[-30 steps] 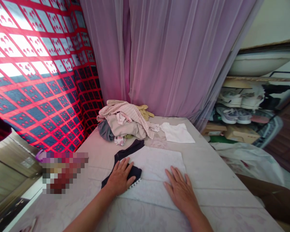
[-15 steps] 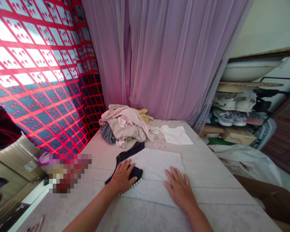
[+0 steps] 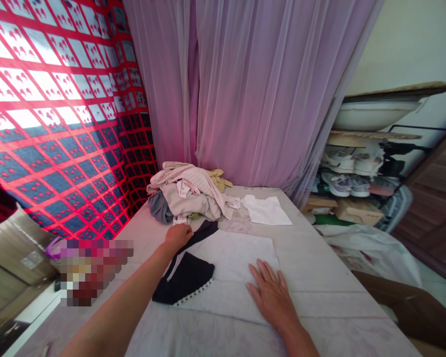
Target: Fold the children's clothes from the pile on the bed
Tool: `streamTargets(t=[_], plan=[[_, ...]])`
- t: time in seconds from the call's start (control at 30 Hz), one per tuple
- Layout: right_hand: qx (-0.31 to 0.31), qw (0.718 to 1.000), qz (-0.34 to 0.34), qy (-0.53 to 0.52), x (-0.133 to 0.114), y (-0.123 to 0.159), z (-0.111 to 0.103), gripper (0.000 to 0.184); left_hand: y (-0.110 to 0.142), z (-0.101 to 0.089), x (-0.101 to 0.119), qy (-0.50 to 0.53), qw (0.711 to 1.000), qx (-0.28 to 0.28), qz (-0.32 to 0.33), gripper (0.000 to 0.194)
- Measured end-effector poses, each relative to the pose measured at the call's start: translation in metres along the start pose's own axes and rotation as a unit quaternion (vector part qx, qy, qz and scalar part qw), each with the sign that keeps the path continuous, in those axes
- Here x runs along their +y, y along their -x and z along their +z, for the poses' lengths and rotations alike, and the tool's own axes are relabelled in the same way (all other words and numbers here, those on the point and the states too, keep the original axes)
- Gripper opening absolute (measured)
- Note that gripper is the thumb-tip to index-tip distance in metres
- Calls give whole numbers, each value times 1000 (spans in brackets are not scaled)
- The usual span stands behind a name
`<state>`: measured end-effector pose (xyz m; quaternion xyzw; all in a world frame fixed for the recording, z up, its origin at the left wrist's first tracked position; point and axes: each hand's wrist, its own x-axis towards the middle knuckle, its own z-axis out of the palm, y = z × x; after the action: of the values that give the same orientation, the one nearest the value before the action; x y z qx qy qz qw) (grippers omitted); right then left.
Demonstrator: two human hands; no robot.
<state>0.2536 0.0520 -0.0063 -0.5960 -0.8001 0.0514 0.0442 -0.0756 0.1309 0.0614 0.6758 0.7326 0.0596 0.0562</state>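
Observation:
A shirt with a white body [image 3: 241,255] and black sleeves lies flat on the bed-like surface in front of me. Its near black sleeve [image 3: 189,277] is folded over the body, with a black-and-white trim along the lower edge. My left hand [image 3: 179,236] is closed at the outer edge of the far black sleeve [image 3: 204,232], its fingertips partly hidden, and seems to pinch the cloth there. Flat on the right side of the white body, my right hand [image 3: 270,292] rests with fingers spread, holding nothing.
A heap of clothes [image 3: 193,191] lies just beyond my left hand. Farther right is a folded white garment [image 3: 269,210]. Purple curtains [image 3: 241,99] hang behind, and a shoe rack [image 3: 353,163] stands at the right.
My left hand has lifted off the near black sleeve, moved forward to the far sleeve and closed. The right hand stays flat on the shirt. The view has shifted slightly.

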Motion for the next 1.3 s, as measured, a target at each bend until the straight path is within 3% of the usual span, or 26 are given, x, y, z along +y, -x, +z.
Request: streamTargets(t=[0.13, 0.23, 0.5, 0.67, 0.83, 0.97, 1.1, 1.2, 1.3], plan=[[-1, 1000, 0, 1, 0, 0, 0, 53, 0, 8, -8, 24, 999, -19, -14, 33], [-9, 1000, 2, 6, 0, 0, -1, 53, 2, 11, -12, 42, 999, -27, -17, 30], [0, 1000, -3, -7, 1, 0, 0, 53, 2, 17, -18, 27, 993, 20, -111, 33], [-3, 1000, 0, -12, -1, 1, -1, 53, 7, 17, -12, 32, 994, 36, -101, 34], [-25, 999, -4, -42, 4, 0, -14, 47, 14, 21, -8, 24, 997, 65, -19, 31], [9, 997, -7, -77, 28, -32, -37, 42, 5, 22, -13, 69, 996, 31, -50, 38], [60, 993, 94, -32, 56, -85, -53, 41, -16, 18, -15, 109, 991, -13, -70, 36], [31, 991, 126, -19, 69, -116, -52, 43, -33, 17, -11, 121, 990, -6, -73, 37], [-4, 992, 120, -29, 74, -129, -47, 37, -50, 19, -8, 140, 988, 5, -71, 36]])
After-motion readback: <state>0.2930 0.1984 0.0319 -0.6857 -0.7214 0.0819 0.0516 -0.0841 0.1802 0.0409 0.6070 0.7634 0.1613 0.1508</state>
